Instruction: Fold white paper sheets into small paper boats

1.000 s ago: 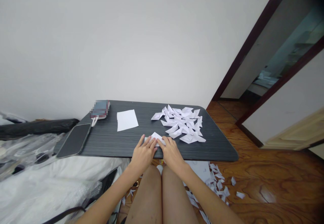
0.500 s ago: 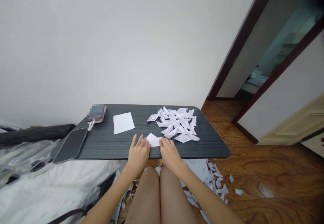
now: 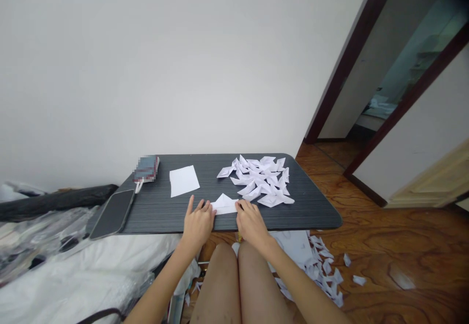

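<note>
A small white folded paper [image 3: 224,205] lies near the front edge of the dark tabletop, a pointed peak rising from the middle of its far side. At its left end my left hand [image 3: 198,222] grips the paper by thumb and forefinger, the outer fingers spread apart. My right hand [image 3: 252,220] holds the other end, its fingers bent together. Beyond, to the left, lies a flat white sheet of paper [image 3: 183,181]. Several folded paper boats [image 3: 261,180] are heaped to the right, just past my right hand.
On the left of the table [image 3: 154,216] are a dark phone-like slab [image 3: 113,213] and a blurred-out packet [image 3: 146,168]. A white wall [image 3: 220,70] stands behind. More folded papers [image 3: 324,270] lie on the wooden floor, and plastic-wrapped items [image 3: 73,270] sit to the left.
The view has shifted slightly, so the table sits further right. My hands have moved a little apart along the folded paper, baring more of it between them.
</note>
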Available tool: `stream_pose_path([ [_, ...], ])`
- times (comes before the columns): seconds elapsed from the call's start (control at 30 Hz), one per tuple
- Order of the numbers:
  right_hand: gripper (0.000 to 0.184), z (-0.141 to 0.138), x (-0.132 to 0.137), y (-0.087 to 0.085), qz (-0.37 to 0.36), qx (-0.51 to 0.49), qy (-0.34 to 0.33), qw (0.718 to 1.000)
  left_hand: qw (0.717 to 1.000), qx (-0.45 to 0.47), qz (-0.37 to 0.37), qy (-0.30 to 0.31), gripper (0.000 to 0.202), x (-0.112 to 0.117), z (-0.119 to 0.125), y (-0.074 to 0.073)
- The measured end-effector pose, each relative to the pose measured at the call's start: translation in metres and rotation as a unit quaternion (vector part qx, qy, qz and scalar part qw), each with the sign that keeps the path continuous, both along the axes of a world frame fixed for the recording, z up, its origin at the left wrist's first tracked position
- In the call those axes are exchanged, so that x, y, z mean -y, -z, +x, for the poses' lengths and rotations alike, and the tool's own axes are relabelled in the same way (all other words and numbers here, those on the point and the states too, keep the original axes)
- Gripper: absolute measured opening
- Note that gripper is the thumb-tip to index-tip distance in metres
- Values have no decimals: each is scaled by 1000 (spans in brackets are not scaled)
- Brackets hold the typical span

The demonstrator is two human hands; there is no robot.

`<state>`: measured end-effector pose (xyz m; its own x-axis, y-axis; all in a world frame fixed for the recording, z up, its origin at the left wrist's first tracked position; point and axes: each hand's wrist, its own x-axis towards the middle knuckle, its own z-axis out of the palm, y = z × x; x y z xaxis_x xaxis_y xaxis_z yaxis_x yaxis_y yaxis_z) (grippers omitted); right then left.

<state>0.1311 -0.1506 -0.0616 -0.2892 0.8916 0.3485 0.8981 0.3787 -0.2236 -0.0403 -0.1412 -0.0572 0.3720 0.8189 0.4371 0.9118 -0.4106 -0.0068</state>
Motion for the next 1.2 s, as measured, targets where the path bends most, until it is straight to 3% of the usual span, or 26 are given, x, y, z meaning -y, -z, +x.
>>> stream_pose_path([
  [0.07,20,-2,-10,-5,-8,-16,2,1000,1000,7,-19,-14,28,-9,4,-4],
  [0.27,29,-23,-31,1,-7,-39,7,999,995,55,-82,-29,27,-27,12,5],
  [0.43,21,-25,-33,5,-84,-98,41,991,980,125,-154,-27,20,-25,5,10],
  [0.53,5,-21,-32,-8,-66,-108,-16,992,979,152,-134,-1,12,-21,2,0],
  [0.63,7,-15,-26,-19,11,-99,-71,993,984,152,-83,45,15,-14,-2,-8],
  [0.77,11,-6,-15,-13,37,-45,-132,990,982,125,-85,114,19,-6,-8,-4],
  [0.97,18,1,-19,3,-20,-106,-137,985,959,191,-152,144,22,-14,-13,4],
  [1.07,19,2,-32,3,-72,-145,-118,980,956,201,-175,123,26,-25,-14,2],
  [1.2,5,3,-50,0,-143,-168,-88,971,962,171,-194,88,29,-34,-14,0],
])
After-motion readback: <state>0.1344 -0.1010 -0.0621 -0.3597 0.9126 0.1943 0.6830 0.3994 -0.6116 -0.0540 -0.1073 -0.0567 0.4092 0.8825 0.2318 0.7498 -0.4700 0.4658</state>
